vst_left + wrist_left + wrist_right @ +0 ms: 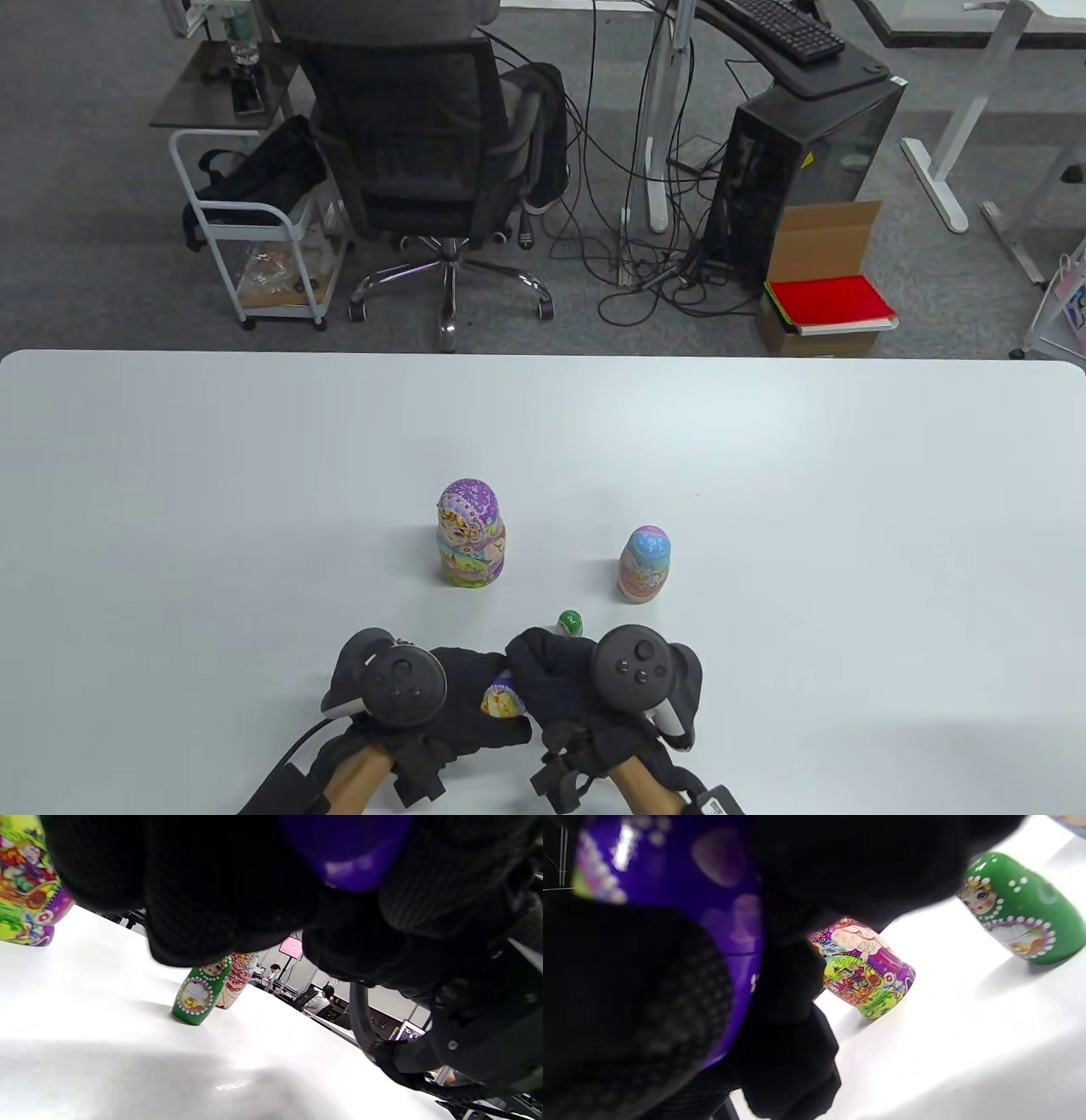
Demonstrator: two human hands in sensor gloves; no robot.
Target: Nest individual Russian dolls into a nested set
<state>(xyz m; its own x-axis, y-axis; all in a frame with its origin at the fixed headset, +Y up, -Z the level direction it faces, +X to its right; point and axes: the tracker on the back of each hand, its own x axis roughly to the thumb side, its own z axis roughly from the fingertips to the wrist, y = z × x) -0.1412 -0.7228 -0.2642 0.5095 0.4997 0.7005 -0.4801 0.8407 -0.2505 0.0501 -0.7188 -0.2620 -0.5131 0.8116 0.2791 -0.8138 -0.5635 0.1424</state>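
Both gloved hands meet at the table's near edge and hold one purple doll (502, 699) between them. My left hand (475, 709) grips its lower part and my right hand (551, 675) grips its upper part. The doll shows as dark purple in the left wrist view (345, 851) and in the right wrist view (683, 878). A small green doll (569, 624) stands just beyond my right hand; it also shows in the left wrist view (199, 993) and the right wrist view (1022, 912). The largest purple doll (471, 543) stands mid-table. A pink and blue doll (644, 564) stands to its right.
The white table (254, 475) ends at a far edge, with an office chair (424, 144), a cart (254, 212), a computer tower (797, 161) and a cardboard box (827, 289) on the floor beyond.
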